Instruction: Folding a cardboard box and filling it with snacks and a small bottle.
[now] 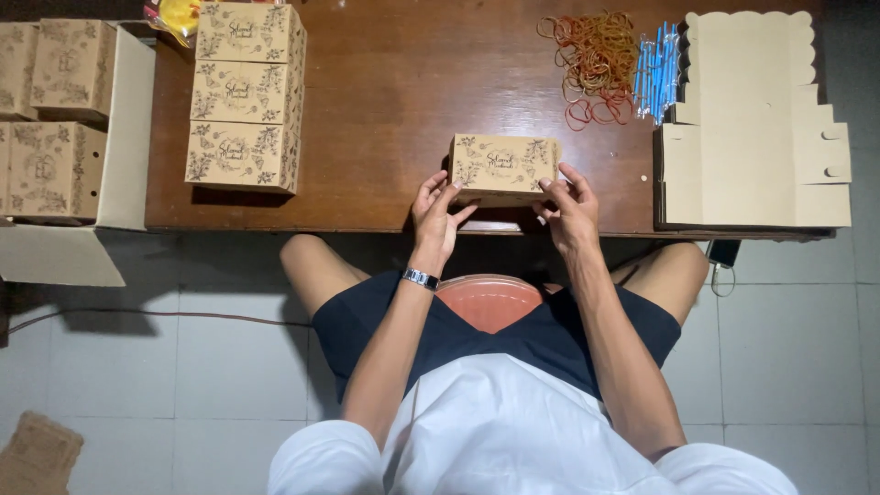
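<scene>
A closed kraft box [503,166] with a printed floral lid is positioned near the front edge of the dark wooden table [394,101]. It is gripped at both ends: the left hand [438,211] is pressed against its left front corner with the fingers curled on the card, and the right hand [568,207] is closed on its right end.

Three identical boxes [246,96] are set in a touching row at the table's left side, well apart from the held box. A heap of rubber bands [594,64] and a bundle of blue sticks [656,71] lie at the rear right. A stack of flat, unfolded box blanks [752,128] occupies the right end. An open carton [78,124] holding further finished boxes stands left of the table. A pink basin [490,301] is seen between the person's knees.
</scene>
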